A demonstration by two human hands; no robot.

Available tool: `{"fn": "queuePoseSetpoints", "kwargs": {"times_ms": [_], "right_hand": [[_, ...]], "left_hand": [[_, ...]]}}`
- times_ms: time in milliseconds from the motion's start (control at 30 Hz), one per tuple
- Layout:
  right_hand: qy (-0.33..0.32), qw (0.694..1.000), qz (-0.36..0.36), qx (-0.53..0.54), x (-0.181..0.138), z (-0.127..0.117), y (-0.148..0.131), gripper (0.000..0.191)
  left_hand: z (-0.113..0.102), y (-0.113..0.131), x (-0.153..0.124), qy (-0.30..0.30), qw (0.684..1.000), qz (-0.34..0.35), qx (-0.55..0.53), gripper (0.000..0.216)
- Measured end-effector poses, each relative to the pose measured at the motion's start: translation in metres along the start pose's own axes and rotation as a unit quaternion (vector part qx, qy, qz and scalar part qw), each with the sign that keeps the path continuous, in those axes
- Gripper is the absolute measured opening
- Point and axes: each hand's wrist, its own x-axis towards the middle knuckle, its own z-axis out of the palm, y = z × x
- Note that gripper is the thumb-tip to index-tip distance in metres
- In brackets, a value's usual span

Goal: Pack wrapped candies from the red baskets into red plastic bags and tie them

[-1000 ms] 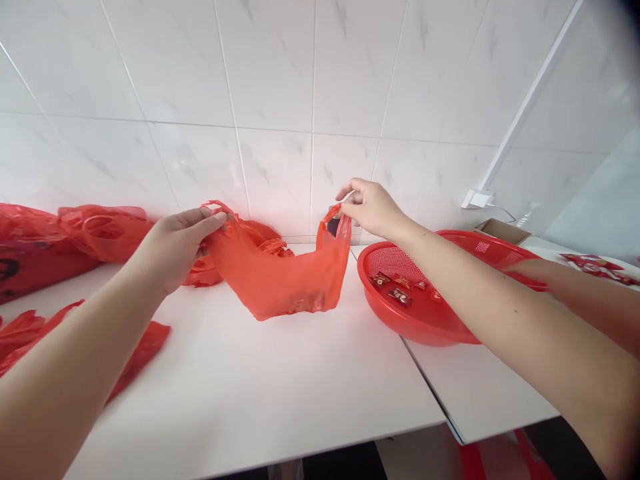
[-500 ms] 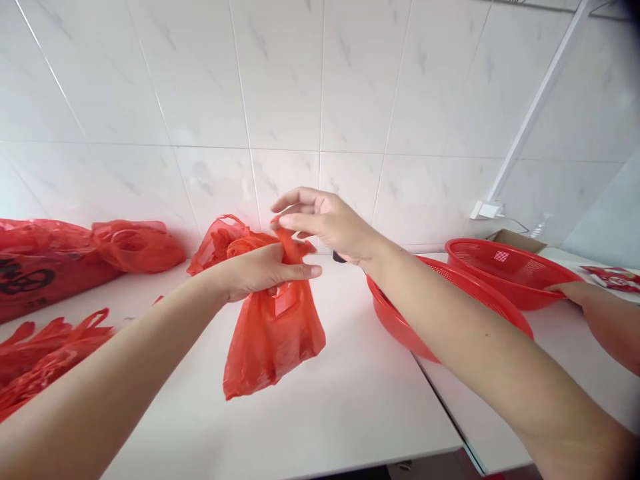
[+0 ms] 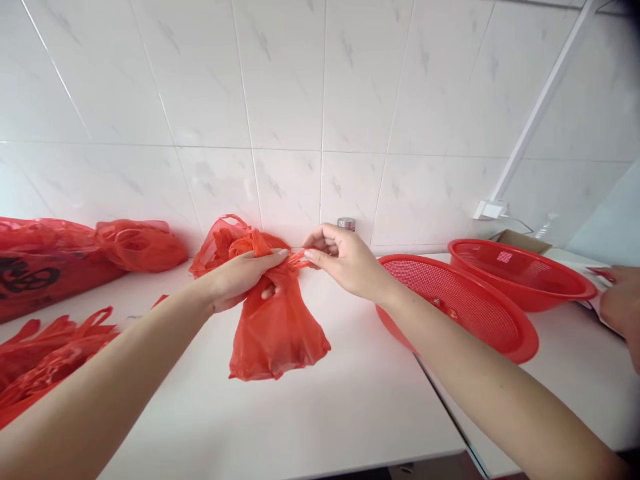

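A red plastic bag (image 3: 280, 333) hangs over the white table, its lower part bulging slightly around contents I cannot make out. My left hand (image 3: 247, 275) is closed around the gathered neck, thumb pressed on top. Part of the bag's top pokes up behind that thumb. On the other side, my right hand (image 3: 345, 257) pinches a twisted strip of the bag's top between thumb and fingers, drawn out to the right. Just behind the hands sits a bundle of red plastic bags (image 3: 215, 248) against the wall.
More red bags (image 3: 55, 350) lie at left, with a red bundle (image 3: 143, 245) behind. A red perforated basket (image 3: 480, 307) with small items stands right, beside another basket (image 3: 520, 277). A metal-lidded jar (image 3: 346, 224) is by the wall. Another person's hand (image 3: 623, 303) shows far right.
My right hand has come down and now pinches the bag's top to the right of my left hand. The other person's hand has left the far basket's rim.
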Motion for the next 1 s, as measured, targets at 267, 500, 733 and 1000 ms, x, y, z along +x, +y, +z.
{"fn": "queuePoseSetpoints", "kwargs": {"times_ms": [267, 500, 733, 1000], "right_hand": [[0.005, 0.999, 0.018, 0.035, -0.003, 0.009, -0.004, 0.017], [-0.031, 0.98, 0.113, 0.163, -0.005, 0.037, 0.038, 0.024], [-0.151, 0.943, 0.18, 0.238, -0.016, 0.031, 0.045, 0.013], [0.017, 0.946, -0.02, -0.322, -0.034, 0.033, 0.065, 0.022]], "left_hand": [[-0.002, 0.004, -0.011, -0.055, 0.986, 0.08, 0.138, 0.012], [0.01, -0.019, -0.012, 0.026, 0.952, 0.134, 0.272, 0.01], [0.021, -0.043, -0.013, 0.139, 0.859, 0.291, 0.397, 0.019], [0.007, -0.063, -0.023, 0.017, 0.875, 0.181, 0.45, 0.041]]}}
